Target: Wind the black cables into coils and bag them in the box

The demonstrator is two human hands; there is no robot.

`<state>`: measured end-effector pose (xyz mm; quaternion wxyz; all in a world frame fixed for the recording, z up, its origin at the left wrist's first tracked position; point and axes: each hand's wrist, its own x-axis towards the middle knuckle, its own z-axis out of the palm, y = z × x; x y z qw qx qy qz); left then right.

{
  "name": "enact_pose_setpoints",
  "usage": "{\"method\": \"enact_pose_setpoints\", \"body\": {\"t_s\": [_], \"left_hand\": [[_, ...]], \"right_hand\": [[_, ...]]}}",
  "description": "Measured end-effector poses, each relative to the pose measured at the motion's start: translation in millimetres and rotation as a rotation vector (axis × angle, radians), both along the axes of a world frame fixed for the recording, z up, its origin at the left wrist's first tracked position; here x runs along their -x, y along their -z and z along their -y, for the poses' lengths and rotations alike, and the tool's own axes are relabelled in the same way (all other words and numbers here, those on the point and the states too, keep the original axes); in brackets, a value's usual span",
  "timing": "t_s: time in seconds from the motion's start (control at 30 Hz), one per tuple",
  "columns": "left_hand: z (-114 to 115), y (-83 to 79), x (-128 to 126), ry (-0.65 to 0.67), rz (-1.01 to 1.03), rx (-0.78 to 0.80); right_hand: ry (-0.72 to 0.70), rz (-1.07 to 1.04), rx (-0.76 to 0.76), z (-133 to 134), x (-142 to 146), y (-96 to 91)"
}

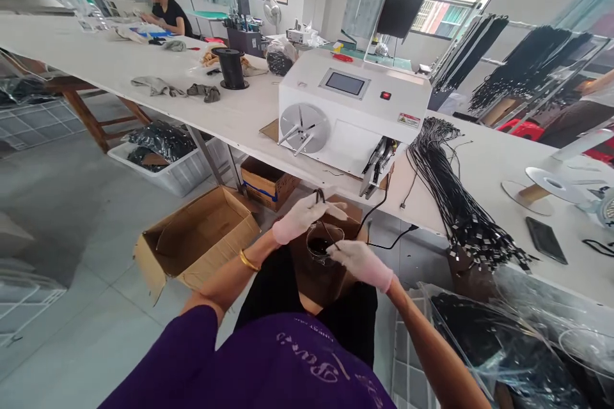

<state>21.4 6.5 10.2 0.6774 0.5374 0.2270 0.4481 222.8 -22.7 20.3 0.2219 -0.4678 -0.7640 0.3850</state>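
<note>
Both my hands wear pale gloves and work in front of my lap, below the table's edge. My left hand (303,216) is closed on a coiled black cable (320,196) at its top. Just below and to the right, my right hand (361,262) is closed on a small clear plastic bag (322,240) whose mouth stands open, with a dark coil of cable inside it. A gold bangle (248,261) sits on my left wrist. The two hands are about a hand's width apart, the bag between them.
A white winding machine (352,112) with a screen stands on the long white table (119,67). A thick bundle of black cables (455,204) hangs over the edge at right. Open cardboard boxes (201,239) lie on the floor at left. Another person (165,6) sits far back.
</note>
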Motion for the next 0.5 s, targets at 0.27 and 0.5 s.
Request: {"method": "enact_pose_setpoints", "body": {"t_s": [0.27,0.5], "left_hand": [[5,34.5,6,0.268,0.106,0.297],[-42,1.7,-24,-0.025,-0.176,-0.139]], "right_hand": [[-0.035,-0.034,0.191,-4,-14,50.9],[-0.165,0.863,-0.467,-11,-10,-13.0]]}}
